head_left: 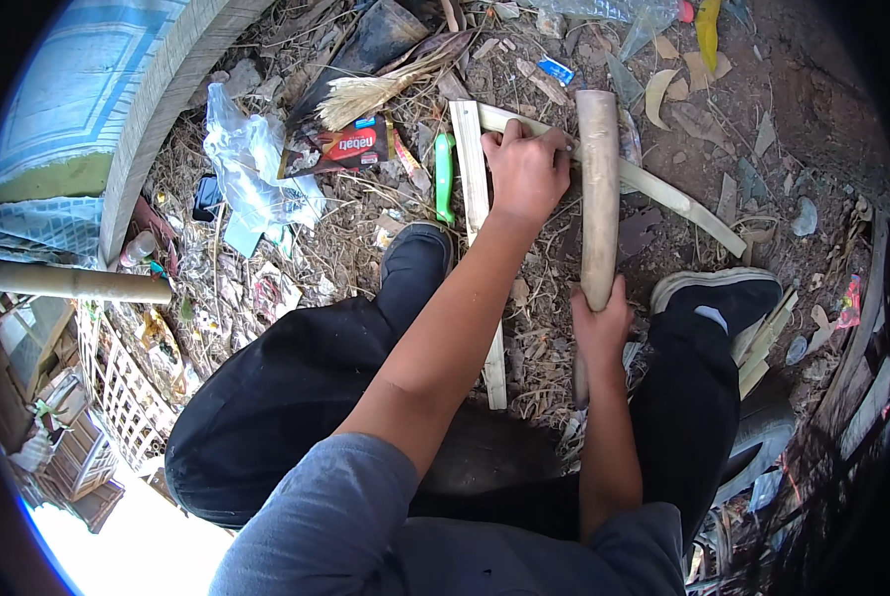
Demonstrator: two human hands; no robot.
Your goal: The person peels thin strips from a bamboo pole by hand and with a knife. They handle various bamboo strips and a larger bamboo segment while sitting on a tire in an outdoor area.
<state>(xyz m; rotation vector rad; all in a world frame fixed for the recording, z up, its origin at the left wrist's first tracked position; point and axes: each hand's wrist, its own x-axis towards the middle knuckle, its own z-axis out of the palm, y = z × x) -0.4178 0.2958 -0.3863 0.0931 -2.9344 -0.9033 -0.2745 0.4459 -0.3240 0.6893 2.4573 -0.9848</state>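
Observation:
My left hand (526, 171) is closed on the near end of a long pale bamboo strip (678, 204) that runs diagonally to the right across the dirt. My right hand (600, 326) grips the lower end of a thick round wooden billet (599, 189), which stands up over the strip just right of my left hand. A flat bamboo slat (472, 169) lies lengthwise under my left forearm, between my black-trousered knees. I cannot tell if the billet touches the strip.
My dark shoes (420, 248) (723, 293) flank the work. Littered ground holds a green-handled tool (445, 177), a snack wrapper (340, 147), a white plastic bag (256, 169) and dry straw (370, 91). A bamboo pole (67, 283) and woven lattice basket (127, 392) sit left. More slats (763, 343) lie right.

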